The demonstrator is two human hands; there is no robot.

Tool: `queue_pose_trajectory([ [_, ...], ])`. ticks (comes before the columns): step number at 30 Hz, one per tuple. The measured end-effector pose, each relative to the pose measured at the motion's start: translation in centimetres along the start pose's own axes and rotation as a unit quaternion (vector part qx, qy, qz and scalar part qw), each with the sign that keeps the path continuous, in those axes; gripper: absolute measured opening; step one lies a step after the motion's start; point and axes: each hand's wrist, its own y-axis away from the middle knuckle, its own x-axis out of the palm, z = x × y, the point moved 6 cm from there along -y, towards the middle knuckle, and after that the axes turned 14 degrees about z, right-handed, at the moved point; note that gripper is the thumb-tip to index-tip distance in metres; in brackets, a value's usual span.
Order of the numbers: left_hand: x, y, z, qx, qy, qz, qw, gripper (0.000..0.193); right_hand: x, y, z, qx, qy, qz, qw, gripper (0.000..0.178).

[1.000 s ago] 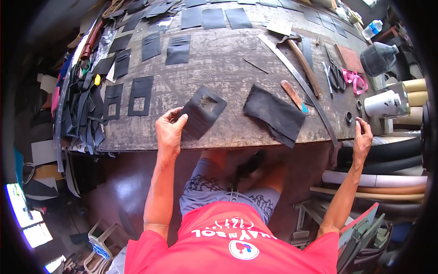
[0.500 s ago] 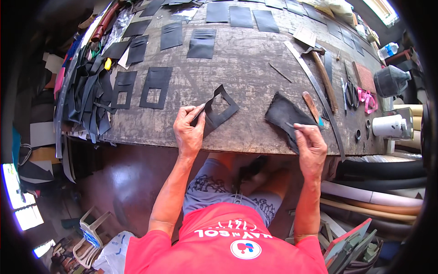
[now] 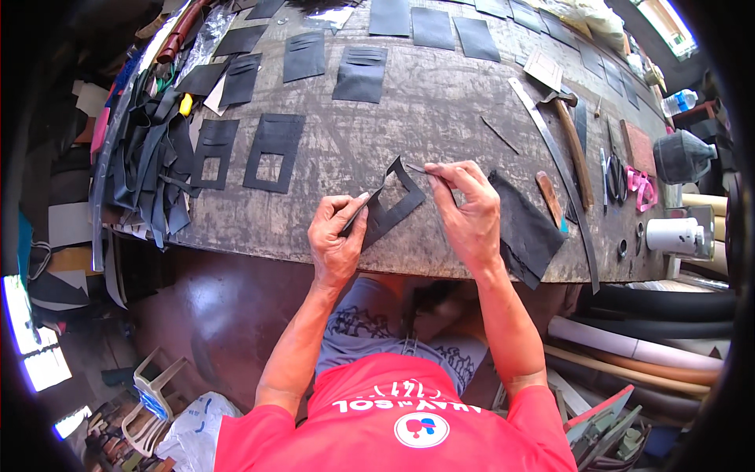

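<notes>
My left hand point(image 3: 336, 242) pinches a black leather piece point(image 3: 385, 223) with a cut-out window, held tilted above the table's front edge. My right hand point(image 3: 469, 211) has thumb and fingers closed on a thin dark stick point(image 3: 414, 167). Its tip is at the piece's raised far corner; whether it touches cannot be made out. Beside my right hand, a frayed black cloth point(image 3: 533, 236) lies partly over the edge. To the left lie two flat leather pieces with windows, a larger one point(image 3: 291, 147) and a smaller one point(image 3: 226, 149).
The worn wooden table point(image 3: 377, 130) carries more leather panels point(image 3: 360, 75) toward the back. On the right are a metal ruler point(image 3: 554, 161), a hammer point(image 3: 574, 141), a wooden-handled tool point(image 3: 548, 197), scissors point(image 3: 617, 181) and a white thread spool point(image 3: 674, 234). Black strips point(image 3: 145, 157) pile up at left.
My right hand has moved left from the black cloth to the leather piece, bringing the thin stick along. My left hand still holds the piece, shifted slightly right. The view has shifted a little.
</notes>
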Motion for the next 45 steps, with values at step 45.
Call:
queue_pose_trajectory([
  [45,-0.9,-3.6,-0.1,-0.252,0.019,0.155,0.955,0.066,-21.2,16.1,-6.4,0.098,0.304,-0.161,0.934,0.023],
])
